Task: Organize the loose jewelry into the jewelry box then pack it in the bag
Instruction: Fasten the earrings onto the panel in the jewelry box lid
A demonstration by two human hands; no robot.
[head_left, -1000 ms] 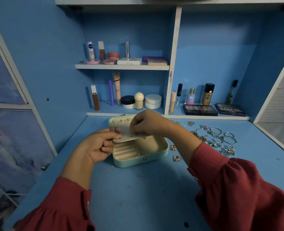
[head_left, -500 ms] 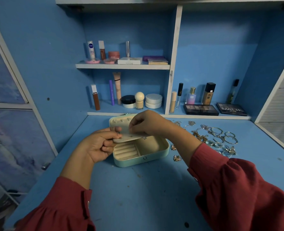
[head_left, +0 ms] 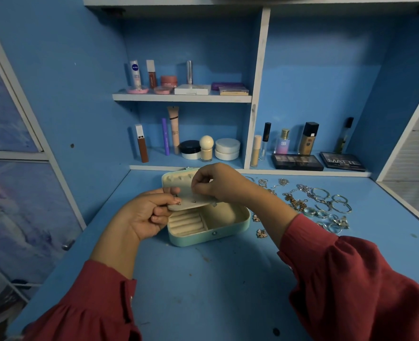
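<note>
Here, a blue counter (head_left: pixel 203 286) runs back to blue shelves (head_left: pixel 181 97) of cosmetics. At its middle sits the open mint jewelry box (head_left: pixel 211 232), with loose jewelry (head_left: pixel 321 205) spread at its three o'clock. The left hand (head_left: pixel 144 215) pinches the cream earring panel (head_left: pixel 191 200) over the box; the right hand (head_left: pixel 216 183) pinches something at the panel's twelve o'clock edge, hidden by its curled fingers (head_left: pixel 198 187). Red sleeves (head_left: pixel 351 291) are cut off at the frame's bottom.
</note>
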